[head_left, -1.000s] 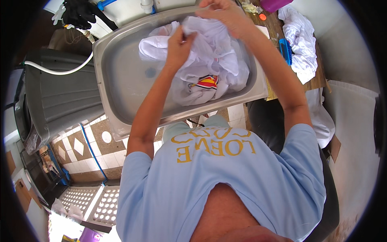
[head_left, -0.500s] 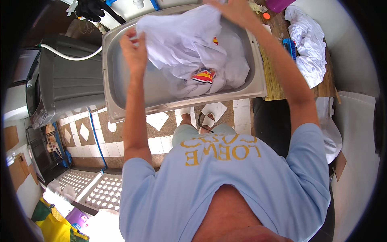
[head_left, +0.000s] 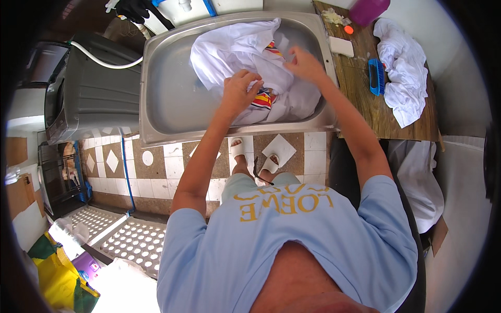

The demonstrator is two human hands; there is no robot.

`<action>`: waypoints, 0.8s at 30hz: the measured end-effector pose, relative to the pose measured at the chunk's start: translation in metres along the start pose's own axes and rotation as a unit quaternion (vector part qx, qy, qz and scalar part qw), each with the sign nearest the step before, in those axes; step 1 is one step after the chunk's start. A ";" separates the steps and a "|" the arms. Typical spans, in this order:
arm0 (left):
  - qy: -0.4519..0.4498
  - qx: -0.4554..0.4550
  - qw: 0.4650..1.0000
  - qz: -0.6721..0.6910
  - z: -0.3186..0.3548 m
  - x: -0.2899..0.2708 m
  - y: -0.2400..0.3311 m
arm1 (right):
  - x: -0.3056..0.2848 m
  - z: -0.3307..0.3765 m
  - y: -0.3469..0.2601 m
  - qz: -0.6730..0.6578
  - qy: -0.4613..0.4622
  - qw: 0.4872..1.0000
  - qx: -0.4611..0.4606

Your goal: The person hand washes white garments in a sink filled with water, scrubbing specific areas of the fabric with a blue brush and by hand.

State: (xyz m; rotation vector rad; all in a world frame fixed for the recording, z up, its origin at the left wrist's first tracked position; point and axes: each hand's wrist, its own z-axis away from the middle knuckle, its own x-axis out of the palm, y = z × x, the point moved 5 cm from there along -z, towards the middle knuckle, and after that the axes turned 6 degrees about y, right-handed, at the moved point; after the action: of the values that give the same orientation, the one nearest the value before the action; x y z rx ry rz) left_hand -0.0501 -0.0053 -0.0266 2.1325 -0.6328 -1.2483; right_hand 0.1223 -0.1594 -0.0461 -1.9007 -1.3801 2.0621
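A wet white garment point(head_left: 219, 55) with red, yellow and dark printed patches lies bunched in a steel sink basin point(head_left: 148, 94) holding cloudy water. Over its near part hovers my left hand point(head_left: 240, 93), fingers loosely bent and thumb a little apart, close to the lower printed patch. To the right, my right hand point(head_left: 308, 65) is slightly blurred above the garment's right side, its index finger and thumb spread. Neither hand shows cloth gripped between its fingers. The garment's right part sinks toward the basin's right wall, partly under my right hand.
Right of the basin, a wooden counter point(head_left: 360, 117) carries a blue brush point(head_left: 376, 76), a white block point(head_left: 341, 47), an orange cap point(head_left: 348, 29), a purple container point(head_left: 368, 10) and another white garment point(head_left: 402, 68). A grey washing machine point(head_left: 99, 83) stands left, with a white hose point(head_left: 104, 63).
The garment was stretched up between both hands and now lies lower in the basin, let go. My left hand moved right and nearer; my right hand came down toward me.
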 end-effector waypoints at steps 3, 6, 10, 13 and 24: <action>-0.002 -0.001 1.000 0.021 -0.010 0.018 0.006 | 0.023 0.016 0.004 0.015 0.049 0.997 -0.053; -0.005 0.012 1.000 0.022 -0.018 0.018 0.000 | -0.012 0.020 -0.036 0.040 0.097 0.991 -0.082; -0.077 -0.014 0.995 0.058 -0.050 0.039 0.017 | -0.083 0.000 -0.092 0.078 0.114 0.985 -0.108; 0.041 0.169 0.965 0.198 -0.084 0.024 0.034 | -0.107 -0.014 -0.156 -0.107 0.061 0.980 -0.159; -0.134 -0.237 0.725 0.633 -0.033 -0.068 -0.042 | 0.008 0.005 -0.071 -0.223 -0.029 0.971 0.081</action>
State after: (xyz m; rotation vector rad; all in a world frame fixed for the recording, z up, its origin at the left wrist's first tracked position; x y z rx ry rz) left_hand -0.0464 0.0771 -0.0007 0.6728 -1.3689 -0.7183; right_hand 0.0789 -0.1143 -0.0106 -1.3258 -1.4364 1.9447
